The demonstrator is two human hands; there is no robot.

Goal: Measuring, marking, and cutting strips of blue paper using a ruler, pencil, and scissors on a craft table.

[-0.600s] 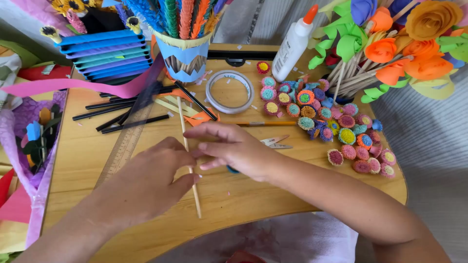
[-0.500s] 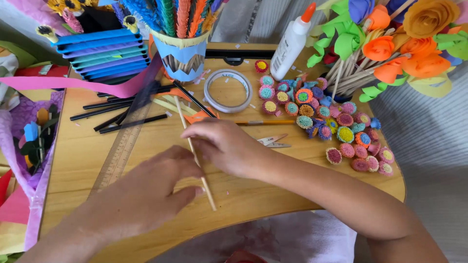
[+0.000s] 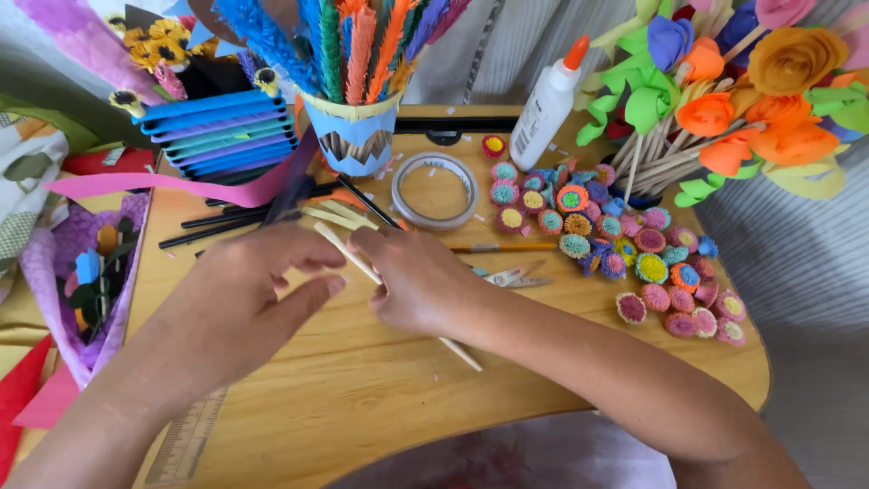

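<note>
Lying slantwise across the wooden worktop (image 3: 362,398), a thin wooden stick (image 3: 362,264) runs from near the paper cup down past the right wrist, its lower tip showing free at the near side; the right hand (image 3: 421,281) covers its middle, palm down, fingers curled together over it, though whether they actually clamp the stick cannot be told from above. The left hand (image 3: 240,303) sits just beside, its fingers loosely spread and the fingertips (image 3: 330,264) meeting the stick's upper stretch. Behind the hands stands a blue and yellow paper cup (image 3: 353,136) stuffed with fringed paper stems, a roll of clear tape (image 3: 434,190) lying flat to its right, and a white glue bottle (image 3: 548,104) with an orange cap. A cluster of small rolled paper flower heads (image 3: 625,254) spreads over the right part of the worktop, and a clear ruler (image 3: 186,444) lies under the left forearm
</note>
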